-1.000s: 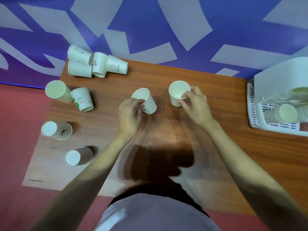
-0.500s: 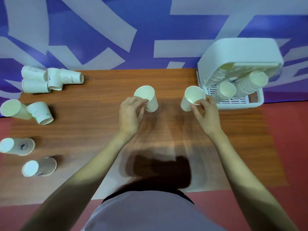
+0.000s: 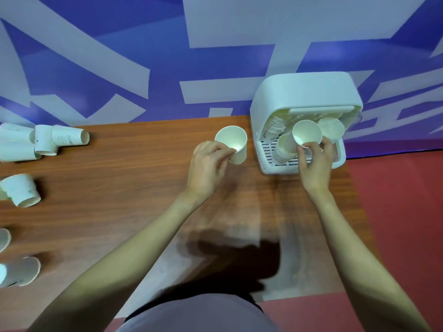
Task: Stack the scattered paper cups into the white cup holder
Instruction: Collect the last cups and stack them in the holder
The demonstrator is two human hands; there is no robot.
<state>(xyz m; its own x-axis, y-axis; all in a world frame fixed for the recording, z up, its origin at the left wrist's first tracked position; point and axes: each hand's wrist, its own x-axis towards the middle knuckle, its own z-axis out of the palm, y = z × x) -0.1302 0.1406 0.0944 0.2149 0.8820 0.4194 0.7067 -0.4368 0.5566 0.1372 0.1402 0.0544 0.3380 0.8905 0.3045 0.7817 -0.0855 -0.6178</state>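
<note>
Inside white cup holder (image 3: 282, 97): stacked cups (image 3: 332, 129).

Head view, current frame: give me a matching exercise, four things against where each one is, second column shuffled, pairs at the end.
Things:
1. cup in the left hand
2. cup in the right hand
3. cup holder
4. cup marked HELLO

Places:
A. lying on its side near the table's far left corner
B. standing at the table's far right, against the wall
C. held over the open table, just left of the holder
D. held in front of the holder's opening, among the stacks

Pairs: 1-C, 2-D, 3-B, 4-A
</note>
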